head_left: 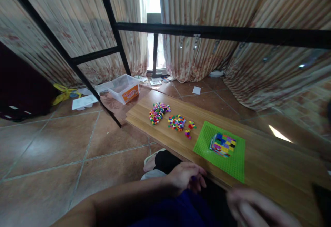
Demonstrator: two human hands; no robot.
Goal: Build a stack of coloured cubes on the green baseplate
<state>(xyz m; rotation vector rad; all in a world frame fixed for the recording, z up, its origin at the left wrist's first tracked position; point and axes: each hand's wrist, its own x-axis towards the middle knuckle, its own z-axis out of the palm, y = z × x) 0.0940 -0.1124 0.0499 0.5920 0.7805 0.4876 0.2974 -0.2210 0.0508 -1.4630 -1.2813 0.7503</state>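
Observation:
A bright green studded baseplate point(204, 147) lies on the wooden table point(269, 158), bearing a block of many-coloured bricks point(222, 144). To its left are loose small bricks: a large pile point(158, 112), a second pile point(177, 122) and two little clusters point(191, 125). My left hand point(187, 177) is at the table's near edge, palm partly up, fingers curled around a small dark purple piece. My right hand point(254, 204), smeared by motion, is below the baseplate at the near edge; whether it holds anything cannot be made out.
A clear plastic bin point(122, 87) with an orange label stands on the tiled floor beyond the table's left end. Black metal bars point(219, 32) cross in front of the curtains. A yellow bag point(64, 92) and papers point(196, 90) lie on the floor.

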